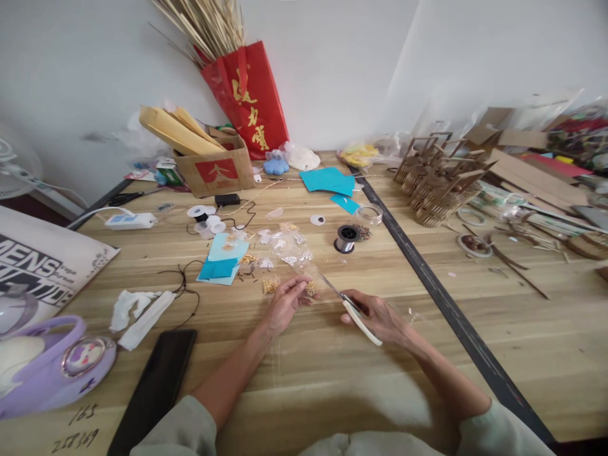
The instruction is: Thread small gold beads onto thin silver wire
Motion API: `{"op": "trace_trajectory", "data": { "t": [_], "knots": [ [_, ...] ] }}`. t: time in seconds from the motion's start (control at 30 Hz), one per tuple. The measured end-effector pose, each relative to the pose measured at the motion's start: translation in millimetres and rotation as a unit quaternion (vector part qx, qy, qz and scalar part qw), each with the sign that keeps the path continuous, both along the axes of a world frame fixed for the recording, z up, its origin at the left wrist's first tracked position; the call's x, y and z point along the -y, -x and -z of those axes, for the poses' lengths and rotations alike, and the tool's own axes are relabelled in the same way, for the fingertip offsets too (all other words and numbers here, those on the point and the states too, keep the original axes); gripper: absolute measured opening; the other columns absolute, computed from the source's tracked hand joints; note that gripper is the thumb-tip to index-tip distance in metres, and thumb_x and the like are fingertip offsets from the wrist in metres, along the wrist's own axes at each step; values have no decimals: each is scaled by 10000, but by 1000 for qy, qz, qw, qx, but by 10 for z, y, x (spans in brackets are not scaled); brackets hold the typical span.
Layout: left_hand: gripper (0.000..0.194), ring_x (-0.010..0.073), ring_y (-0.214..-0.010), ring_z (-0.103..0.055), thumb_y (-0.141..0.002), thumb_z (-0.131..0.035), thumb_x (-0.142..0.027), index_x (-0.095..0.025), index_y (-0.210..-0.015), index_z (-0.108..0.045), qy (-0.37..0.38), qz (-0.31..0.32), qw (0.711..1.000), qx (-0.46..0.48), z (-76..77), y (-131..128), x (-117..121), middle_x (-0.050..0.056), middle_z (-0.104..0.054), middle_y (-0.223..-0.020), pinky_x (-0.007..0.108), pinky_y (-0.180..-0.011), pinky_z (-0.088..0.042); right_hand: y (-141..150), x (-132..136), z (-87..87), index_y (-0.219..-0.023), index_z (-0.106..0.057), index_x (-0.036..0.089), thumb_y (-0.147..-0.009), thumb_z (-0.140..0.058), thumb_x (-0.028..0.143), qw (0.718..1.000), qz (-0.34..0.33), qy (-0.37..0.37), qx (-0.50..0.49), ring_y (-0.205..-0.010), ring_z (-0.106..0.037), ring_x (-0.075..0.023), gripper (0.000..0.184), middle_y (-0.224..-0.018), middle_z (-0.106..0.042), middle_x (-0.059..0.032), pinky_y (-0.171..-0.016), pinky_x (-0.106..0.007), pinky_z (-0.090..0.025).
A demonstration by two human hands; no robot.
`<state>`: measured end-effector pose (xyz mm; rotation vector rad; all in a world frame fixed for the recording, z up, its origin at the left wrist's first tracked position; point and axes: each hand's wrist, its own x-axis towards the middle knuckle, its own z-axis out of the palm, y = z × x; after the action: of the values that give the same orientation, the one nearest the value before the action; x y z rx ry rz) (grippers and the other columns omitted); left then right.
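My left hand pinches a small clear bag of gold beads between thumb and fingers, just above the wooden table. In my right hand is a pair of white-handled scissors, with the metal blades pointing up and left toward the bag. Whether the blades touch the plastic is too small to tell. Another bag of gold beads lies just left of my left hand. Beyond the hands are several clear bags of silvery pieces and a spool of thin wire.
Blue cards lie left of the bags, with more blue sheets farther back. A black phone and a purple lidded item are at the left. Woven bamboo baskets stand right of a dark strip.
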<state>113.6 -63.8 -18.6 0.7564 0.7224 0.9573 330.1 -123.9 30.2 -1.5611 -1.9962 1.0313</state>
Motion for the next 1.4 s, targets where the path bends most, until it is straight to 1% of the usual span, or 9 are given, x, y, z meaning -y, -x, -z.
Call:
{"op": "trace_trajectory", "data": {
  "t": [0.13, 0.27, 0.4, 0.5, 0.7, 0.83, 0.97, 1.23, 1.4],
  "knots": [
    [371, 170, -606, -678, -662, -764, -358, -103, -913, -664, 14, 14, 1000, -6, 20, 2, -4, 42, -677, -697, 219, -506, -483, -28, -4, -33, -1101, -600, 155, -797, -555, 516, 1000, -9, 5, 6, -579, -428, -113, 474, -671, -529, 14, -529, -211, -343],
    [357, 171, -623, -684, -666, -766, -341, -109, -916, -661, 11, 14, 1000, -10, 13, 1, -2, 56, -694, -780, 225, -517, -494, -24, 0, -28, -1112, -602, 146, -800, -560, 504, 1000, -10, 10, 3, -594, -431, -112, 476, -692, -551, 6, -545, -212, -347],
    [321, 171, -640, -686, -691, -753, -321, -112, -909, -646, 0, 24, 1000, -8, 18, 2, -1, 50, -688, -778, 231, -544, -508, -15, 6, -27, -1131, -597, 144, -796, -567, 506, 1000, -5, 14, -2, -591, -425, -108, 494, -676, -527, 15, -545, -207, -352],
    [320, 169, -646, -686, -660, -780, -285, -117, -893, -637, -1, 25, 1000, -2, 32, -3, -1, 23, -667, -740, 224, -547, -505, -13, 7, -26, -1134, -594, 146, -790, -568, 511, 1000, -3, 16, -6, -584, -410, -107, 502, -660, -500, 20, -534, -203, -351],
    [329, 161, -631, -681, -600, -817, -259, -122, -803, -597, 10, 2, 1000, 12, 0, -38, 22, -11, -630, -698, 223, -553, -509, -6, 9, -8, -1148, -587, 157, -782, -572, 510, 1000, -6, 16, 1, -590, -427, -111, 509, -672, -517, 15, -531, -203, -356],
    [351, 167, -666, -686, -595, -819, -263, -128, -816, -581, 16, -26, 999, 22, -61, -67, 52, -16, -624, -716, 231, -578, -523, 4, 14, -2, -1136, -588, 156, -782, -570, 519, 1000, -7, 6, 11, -585, -438, -110, 507, -672, -523, 17, -530, -203, -354],
    [371, 169, -677, -687, -586, -823, -277, -127, -821, -578, 17, -37, 999, 27, -90, -85, 73, -15, -627, -738, 234, -592, -530, 24, 23, -8, -1116, -594, 151, -786, -560, 534, 1000, -9, -1, 8, -568, -423, -105, 507, -641, -496, 28, -532, -205, -349],
    [319, 173, -713, -691, -639, -793, -240, -132, -839, -569, 5, -14, 999, 37, -65, -103, 100, -6, -633, -753, 232, -607, -533, 34, 11, 36, -1119, -597, 146, -787, -564, 539, 1000, -18, 0, -16, -563, -392, -98, 516, -642, -476, 35, -517, -204, -319],
    [311, 188, -745, -698, -646, -790, -235, -133, -838, -568, 6, -7, 999, 39, -77, -115, 109, 4, -648, -766, 229, -616, -535, 49, 16, 20, -1110, -602, 149, -798, -563, 521, 999, -16, 7, -31, -576, -376, -98, 487, -640, -458, 37, -531, -206, -307]
  ]
}}
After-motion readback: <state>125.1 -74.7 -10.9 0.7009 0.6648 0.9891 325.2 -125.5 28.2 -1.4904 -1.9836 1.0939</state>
